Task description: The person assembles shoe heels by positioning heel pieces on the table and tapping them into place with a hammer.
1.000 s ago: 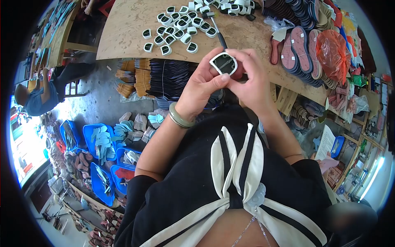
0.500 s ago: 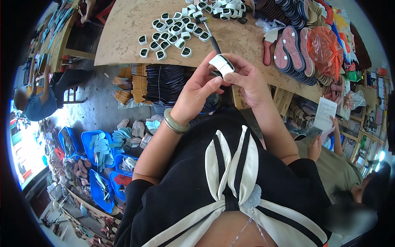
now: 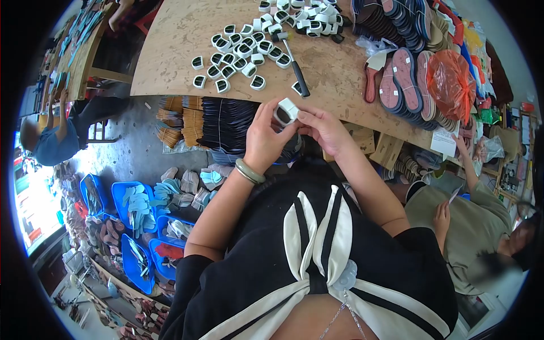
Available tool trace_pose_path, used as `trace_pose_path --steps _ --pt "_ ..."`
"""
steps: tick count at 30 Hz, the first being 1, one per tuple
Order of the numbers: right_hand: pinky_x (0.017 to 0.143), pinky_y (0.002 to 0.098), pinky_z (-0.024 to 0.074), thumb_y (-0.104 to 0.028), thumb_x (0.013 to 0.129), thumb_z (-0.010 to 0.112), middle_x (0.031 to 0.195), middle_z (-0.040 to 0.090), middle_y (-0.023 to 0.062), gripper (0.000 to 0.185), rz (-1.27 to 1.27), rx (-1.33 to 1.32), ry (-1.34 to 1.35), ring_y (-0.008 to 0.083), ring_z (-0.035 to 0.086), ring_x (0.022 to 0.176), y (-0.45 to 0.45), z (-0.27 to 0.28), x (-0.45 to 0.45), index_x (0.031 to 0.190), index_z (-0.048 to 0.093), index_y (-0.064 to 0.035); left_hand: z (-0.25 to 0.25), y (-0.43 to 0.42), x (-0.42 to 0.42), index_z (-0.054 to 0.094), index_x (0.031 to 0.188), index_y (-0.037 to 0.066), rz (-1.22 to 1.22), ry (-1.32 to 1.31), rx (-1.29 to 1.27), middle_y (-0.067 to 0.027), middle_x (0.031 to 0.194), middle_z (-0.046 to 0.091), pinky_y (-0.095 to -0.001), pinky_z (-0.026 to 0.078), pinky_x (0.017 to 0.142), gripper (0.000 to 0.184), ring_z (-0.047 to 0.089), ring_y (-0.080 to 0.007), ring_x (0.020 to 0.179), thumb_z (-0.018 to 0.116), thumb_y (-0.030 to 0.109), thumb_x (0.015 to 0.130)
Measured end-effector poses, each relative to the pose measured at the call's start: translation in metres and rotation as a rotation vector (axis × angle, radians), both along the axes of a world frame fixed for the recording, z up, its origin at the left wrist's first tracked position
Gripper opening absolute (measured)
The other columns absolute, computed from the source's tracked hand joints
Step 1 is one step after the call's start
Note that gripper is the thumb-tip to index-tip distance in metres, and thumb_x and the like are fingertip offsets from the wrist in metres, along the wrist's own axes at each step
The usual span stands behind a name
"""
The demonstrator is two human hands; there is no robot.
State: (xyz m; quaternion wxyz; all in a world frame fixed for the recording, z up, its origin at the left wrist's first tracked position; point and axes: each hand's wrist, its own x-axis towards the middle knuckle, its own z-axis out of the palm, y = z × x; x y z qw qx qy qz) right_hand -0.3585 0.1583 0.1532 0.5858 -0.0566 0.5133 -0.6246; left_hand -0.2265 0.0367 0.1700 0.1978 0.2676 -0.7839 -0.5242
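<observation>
Left hand (image 3: 265, 139) clamps a white piece (image 3: 289, 107); right hand (image 3: 330, 133), angled inward, pinches its edge.

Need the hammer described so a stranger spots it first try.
Find the wooden table, then the white ring held at its near edge. Just beyond it, the hammer lies on the table, black handle on the near side, head up by the loose white rings. Among those short, chunky neighbours, it is the one long, thin thing.

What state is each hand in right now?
Left hand: closed, holding a white piece.
Right hand: partly curled at its edge; grip cannot be told.
</observation>
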Motion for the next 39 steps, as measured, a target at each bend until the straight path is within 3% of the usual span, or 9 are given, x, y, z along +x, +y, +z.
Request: trace_pose_path --steps 4,9,14,17,20,24,28,33,39 --pt "0.075 0.0219 0.0455 -0.027 0.093 0.066 0.104 0.066 0.0006 0.038 -0.043 0.230 0.262 0.0099 0.063 0.092 -0.007 -0.057 -0.034 0.124 0.062 -0.0055 -0.062 -0.027 -0.009 0.057 0.121 0.004 0.002 -0.304 -0.292 -0.0154 0.110 0.056 -0.0399 0.054 0.079 0.052 0.062 -0.0340 0.097 0.075 0.022 0.075" --pt "0.074 0.0273 0.0498 -0.025 0.091 0.067 0.093 0.069 0.0042 0.032 -0.080 0.273 0.666 0.0124 0.064 0.086 -0.037 -0.137 -0.100 0.112 0.066 -0.0019 -0.153 -0.054 -0.051 0.053 0.125 0.005 -0.147 -0.529 -0.390 -0.0169 0.114 0.052 -0.0422 0.050 0.090 0.055 0.054 -0.0354 0.111 0.075 0.017 0.076" --pt "0.075 0.0285 0.0514 -0.020 0.088 0.069 0.094 0.070 0.0103 0.033 -0.032 0.435 1.047 0.0169 0.066 0.084 -0.091 -0.197 -0.145 0.114 0.064 -0.0004 -0.209 -0.067 -0.075 0.051 0.129 0.005 -0.114 -0.424 -0.373 -0.0174 0.118 0.052 -0.0422 0.048 0.095 0.059 0.055 -0.0362 0.111 0.075 0.016 0.076" --pt "0.075 0.0310 0.0518 -0.023 0.087 0.070 0.094 0.071 0.0130 0.037 0.086 0.523 1.121 0.0219 0.068 0.083 -0.116 -0.211 -0.147 0.115 0.062 -0.0009 -0.221 -0.065 -0.070 0.046 0.137 0.005 -0.101 -0.351 -0.348 -0.0179 0.124 0.052 -0.0421 0.046 0.098 0.070 0.053 -0.0369 0.116 0.077 0.020 0.076" --pt "0.079 0.0356 0.0523 -0.027 0.085 0.069 0.099 0.070 0.0179 0.045 0.176 0.494 0.744 0.0277 0.069 0.091 -0.132 -0.192 -0.147 0.121 0.060 -0.0021 -0.208 -0.063 -0.071 0.041 0.139 0.006 -0.012 -0.364 -0.224 -0.0167 0.128 0.049 -0.0426 0.047 0.096 0.074 0.053 -0.0355 0.116 0.078 0.019 0.076" --pt "0.078 0.0415 0.0510 -0.029 0.083 0.068 0.094 0.069 0.0171 0.043 0.007 0.543 0.994 0.0333 0.067 0.088 -0.128 -0.252 -0.169 0.116 0.062 -0.0022 -0.212 -0.058 -0.064 0.042 0.137 0.007 0.084 -0.289 -0.160 -0.0151 0.125 0.053 -0.0432 0.050 0.091 0.075 0.056 -0.0367 0.110 0.081 0.021 0.073" --pt "0.074 0.0405 0.0496 -0.035 0.083 0.069 0.085 0.068 0.0144 0.042 -0.015 0.560 1.127 0.0324 0.065 0.081 -0.109 -0.180 -0.150 0.109 0.064 -0.0034 -0.215 -0.058 -0.064 0.054 0.123 0.007 0.070 -0.274 -0.151 -0.0125 0.116 0.055 -0.0424 0.051 0.087 0.058 0.058 -0.0347 0.105 0.080 0.022 0.074" --pt "0.047 0.0223 0.0371 -0.035 0.098 0.059 0.068 0.053 -0.0008 0.030 -0.034 0.325 0.679 0.0049 0.049 0.054 -0.037 -0.120 -0.088 0.100 0.065 -0.0058 -0.215 -0.063 -0.068 0.061 0.113 0.009 0.066 -0.318 -0.211 -0.0101 0.109 0.057 -0.0408 0.052 0.085 0.045 0.059 -0.0322 0.101 0.079 0.025 0.075" --pt "0.049 0.0232 0.0346 -0.035 0.102 0.053 0.063 0.048 -0.0042 0.031 0.035 0.313 0.735 0.0049 0.044 0.053 0.004 -0.133 -0.022 0.103 0.064 -0.0058 -0.224 -0.064 -0.068 0.062 0.112 0.009 0.071 -0.312 -0.238 -0.0099 0.106 0.057 -0.0406 0.051 0.084 0.043 0.059 -0.0317 0.101 0.078 0.025 0.075"
